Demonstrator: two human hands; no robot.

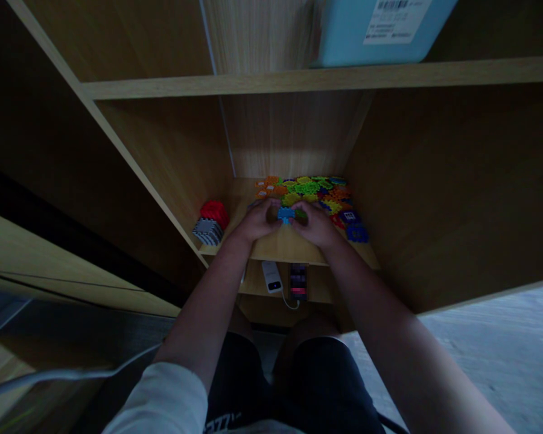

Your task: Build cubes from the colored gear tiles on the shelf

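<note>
1. Currently both hands are working at the front edge of the shelf board point(280, 248) inside a wooden cabinet. The left hand point(257, 223) is closing its fingers point(269, 212) around a blue piece point(286, 214), a toothed plastic block. The right hand point(317, 226) is curling its fingers point(308, 212) onto a green piece point(300, 213).
2. Both grips are looking nearly closed, a pinch and not a fist. The two pieces are touching each other between the hands, just above the board. I cannot tell whether they are locking together.
3. Risk, my judgement: the blue piece is sitting close to the front lip, so a slipping pinch could be sending it off the edge, down toward the power bank point(272, 276) and phone point(298, 281) lying on the lower shelf.
4. Risk: the right wrist is hovering just beside the dark blue pieces point(356, 231) — a sideways sweep could be knocking those off too.
5. Risk: light is poor, so teeth could be misaligning unnoticed.
6. Counts — hands: two. Blue piece in hand: one. Green piece in hand: one.
7. The loose pile point(312, 189) behind the hands is mixing orange, green, yellow and blue, too tangled for counting.
8. Left of the hands: one red piece point(215, 212) and one grey piece point(207, 231), touching.
9. Upper shelf: one light blue box point(357, 36) with a label.
</note>
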